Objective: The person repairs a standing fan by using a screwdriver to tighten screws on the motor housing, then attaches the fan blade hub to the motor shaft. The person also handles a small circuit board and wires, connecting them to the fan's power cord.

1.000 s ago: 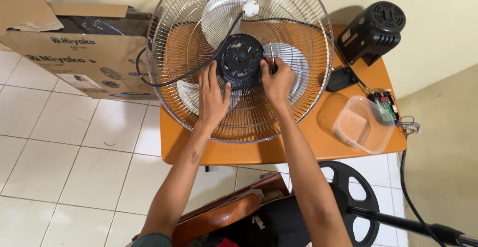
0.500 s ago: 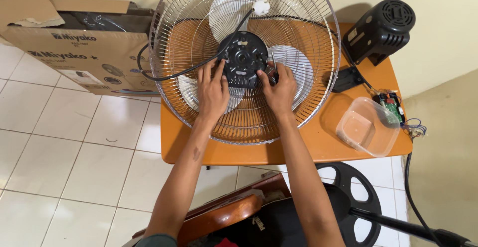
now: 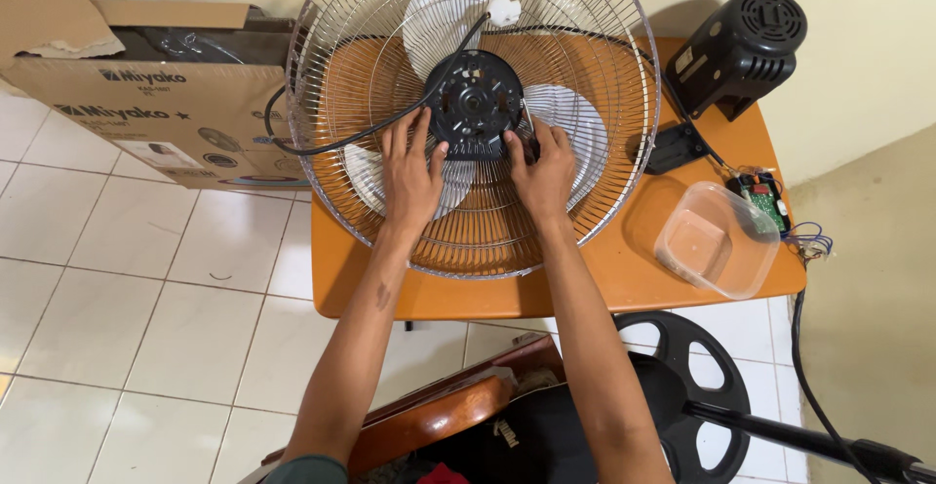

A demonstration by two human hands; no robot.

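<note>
Both forearms are seen bare — no sleeves, watch or rings are worn. A small dark mark is shown on the left forearm (image 3: 382, 295) — a dark green garment edge is glimpsed below.

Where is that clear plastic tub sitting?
In the head view, the clear plastic tub sits at the orange table's right end, beside the wire fan cage, below the black motor.

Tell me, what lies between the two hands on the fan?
In the head view, the black round motor hub sits between the left hand and right hand, on the wire guard.
</note>
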